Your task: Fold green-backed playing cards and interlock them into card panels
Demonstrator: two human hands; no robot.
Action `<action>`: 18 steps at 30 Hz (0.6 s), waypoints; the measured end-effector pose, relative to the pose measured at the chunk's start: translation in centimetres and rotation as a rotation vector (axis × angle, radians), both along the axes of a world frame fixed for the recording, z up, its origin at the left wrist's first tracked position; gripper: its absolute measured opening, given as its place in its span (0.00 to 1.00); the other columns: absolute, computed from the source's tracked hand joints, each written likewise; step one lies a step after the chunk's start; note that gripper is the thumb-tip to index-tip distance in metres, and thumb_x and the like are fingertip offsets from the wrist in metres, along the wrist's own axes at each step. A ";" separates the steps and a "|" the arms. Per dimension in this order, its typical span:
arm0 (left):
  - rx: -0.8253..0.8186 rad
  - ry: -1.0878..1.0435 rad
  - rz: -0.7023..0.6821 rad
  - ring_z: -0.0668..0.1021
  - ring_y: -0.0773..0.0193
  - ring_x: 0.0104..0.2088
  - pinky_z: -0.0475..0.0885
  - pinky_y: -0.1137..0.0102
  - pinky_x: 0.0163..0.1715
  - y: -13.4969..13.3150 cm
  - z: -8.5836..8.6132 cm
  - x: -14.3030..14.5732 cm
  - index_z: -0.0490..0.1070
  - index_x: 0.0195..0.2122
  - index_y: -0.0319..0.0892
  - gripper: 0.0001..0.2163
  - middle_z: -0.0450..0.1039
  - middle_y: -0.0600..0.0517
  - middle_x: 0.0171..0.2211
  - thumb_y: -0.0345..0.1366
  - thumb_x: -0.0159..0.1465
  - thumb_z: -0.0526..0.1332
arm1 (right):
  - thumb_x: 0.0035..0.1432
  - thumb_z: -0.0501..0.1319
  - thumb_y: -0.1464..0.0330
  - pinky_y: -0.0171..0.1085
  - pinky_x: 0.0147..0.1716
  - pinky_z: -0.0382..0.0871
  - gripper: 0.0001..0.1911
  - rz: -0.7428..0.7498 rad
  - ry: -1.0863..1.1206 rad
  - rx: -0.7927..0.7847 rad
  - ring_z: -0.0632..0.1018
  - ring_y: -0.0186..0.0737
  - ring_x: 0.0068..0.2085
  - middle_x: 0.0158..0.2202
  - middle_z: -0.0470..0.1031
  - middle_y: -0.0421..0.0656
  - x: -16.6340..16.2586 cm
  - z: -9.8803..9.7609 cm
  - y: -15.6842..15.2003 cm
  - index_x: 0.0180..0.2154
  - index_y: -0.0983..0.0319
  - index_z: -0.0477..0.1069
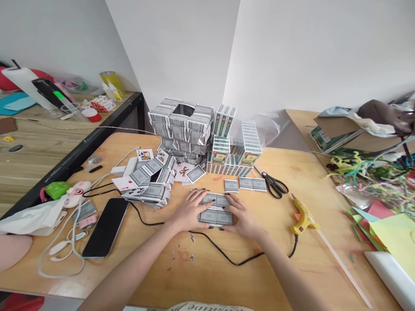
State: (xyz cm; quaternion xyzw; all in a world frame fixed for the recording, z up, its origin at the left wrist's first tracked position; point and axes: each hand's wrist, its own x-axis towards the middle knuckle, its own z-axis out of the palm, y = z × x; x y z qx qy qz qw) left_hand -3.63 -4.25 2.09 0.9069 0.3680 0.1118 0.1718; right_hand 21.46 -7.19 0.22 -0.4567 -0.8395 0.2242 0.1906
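A flat panel of joined playing cards [215, 210], backs up, lies on the wooden table [207, 268] in front of me. My left hand [191, 209] rests flat on its left edge, fingers spread. On the panel's right edge my right hand [241, 216] presses, fingers stretched out. Several loose folded cards [245, 184] lie just beyond the panel. A boxy structure built of cards [181, 125] stands further back. A smaller card piece [152, 183] lies to the left.
Stacked card packs [233, 149] stand at the back centre. Black scissors [275, 185] and a yellow glue gun [303, 217] lie to the right, its black cord [227, 255] crossing near my wrists. A phone [105, 226] and cables are left; coloured paper [389, 224] right.
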 end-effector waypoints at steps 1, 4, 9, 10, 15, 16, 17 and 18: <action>0.001 -0.006 -0.001 0.52 0.48 0.61 0.47 0.51 0.59 0.0 -0.1 0.0 0.58 0.57 0.53 0.35 0.44 0.50 0.63 0.52 0.48 0.64 | 0.44 0.64 0.53 0.52 0.55 0.55 0.25 0.015 -0.001 0.027 0.54 0.53 0.61 0.60 0.55 0.52 0.1 -0.2 0.1 0.41 0.61 0.70; 0.010 -0.022 -0.009 0.51 0.48 0.61 0.47 0.51 0.59 0.1 -0.2 0.0 0.59 0.56 0.53 0.34 0.45 0.51 0.63 0.52 0.48 0.64 | 0.44 0.64 0.53 0.54 0.54 0.57 0.24 0.045 0.009 0.065 0.54 0.55 0.61 0.60 0.56 0.54 0.2 -0.6 0.2 0.40 0.61 0.71; 0.010 -0.011 -0.034 0.53 0.47 0.61 0.48 0.51 0.58 0.7 -0.2 -0.1 0.64 0.53 0.51 0.32 0.46 0.48 0.63 0.53 0.47 0.64 | 0.45 0.64 0.54 0.54 0.54 0.58 0.23 0.054 0.030 0.070 0.54 0.55 0.61 0.59 0.58 0.54 0.2 -1.1 0.2 0.41 0.61 0.72; 0.006 -0.003 -0.040 0.54 0.47 0.61 0.48 0.51 0.58 0.8 -0.2 -0.1 0.65 0.53 0.51 0.32 0.46 0.48 0.63 0.53 0.47 0.64 | 0.45 0.64 0.54 0.54 0.54 0.58 0.23 0.053 0.032 0.069 0.54 0.55 0.61 0.59 0.58 0.53 0.2 -1.1 0.2 0.41 0.61 0.72; -0.003 0.020 -0.051 0.52 0.49 0.62 0.48 0.52 0.59 0.8 0.1 -0.2 0.61 0.55 0.51 0.32 0.46 0.48 0.63 0.54 0.50 0.62 | 0.46 0.63 0.53 0.54 0.56 0.53 0.34 0.044 0.032 0.035 0.52 0.54 0.62 0.62 0.53 0.51 0.4 -0.8 -0.2 0.53 0.59 0.64; -0.007 0.018 -0.049 0.51 0.49 0.62 0.48 0.52 0.59 0.7 0.1 -0.2 0.59 0.56 0.51 0.33 0.46 0.48 0.63 0.54 0.50 0.62 | 0.45 0.63 0.52 0.55 0.57 0.52 0.40 0.030 0.028 0.018 0.50 0.54 0.63 0.62 0.50 0.52 0.4 -0.7 -0.3 0.57 0.60 0.57; -0.014 0.016 -0.046 0.51 0.50 0.62 0.48 0.52 0.59 0.7 0.1 -0.2 0.57 0.58 0.51 0.35 0.46 0.48 0.63 0.55 0.50 0.61 | 0.43 0.64 0.51 0.55 0.57 0.51 0.47 0.008 0.024 -0.001 0.49 0.54 0.63 0.63 0.47 0.53 0.5 -0.5 -0.4 0.60 0.61 0.50; -0.021 0.013 -0.040 0.51 0.50 0.62 0.48 0.52 0.59 0.6 0.1 -0.2 0.54 0.59 0.50 0.37 0.47 0.48 0.63 0.55 0.49 0.61 | 0.41 0.65 0.50 0.55 0.57 0.51 0.53 -0.020 0.022 -0.017 0.48 0.54 0.63 0.63 0.45 0.54 0.6 -0.3 -0.4 0.62 0.62 0.43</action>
